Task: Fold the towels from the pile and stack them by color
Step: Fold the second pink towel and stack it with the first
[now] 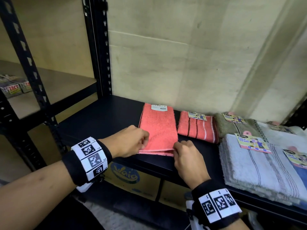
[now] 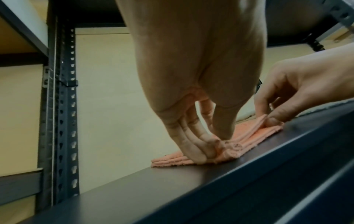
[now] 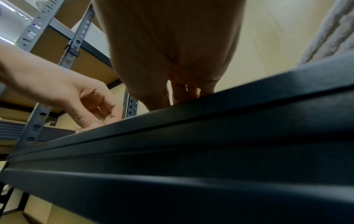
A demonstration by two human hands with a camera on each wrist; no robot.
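Towels point(image 1: 158, 128) side by side on shelf point(image 1: 103, 117)

- My left hand point(image 1: 128, 141) reaches in from the left, palm down, fingers point(image 2: 193, 145) bunched and pinching the towel's point(image 1: 158, 130) near left corner; banded wrist raised
- My right hand point(image 1: 187, 156) pinches its near right corner, thumb underneath; wrist banded too

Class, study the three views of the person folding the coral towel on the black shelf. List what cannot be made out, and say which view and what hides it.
- Coral towel: right wrist view, hidden behind the shelf front edge.
- Tag print on that towel: head view, too small.
- White striped towel: head view, cut off by the right edge.
- Boxes on the left rack: head view, blurred, cut off.
- Right hand fingers: head view, curled under the hand.
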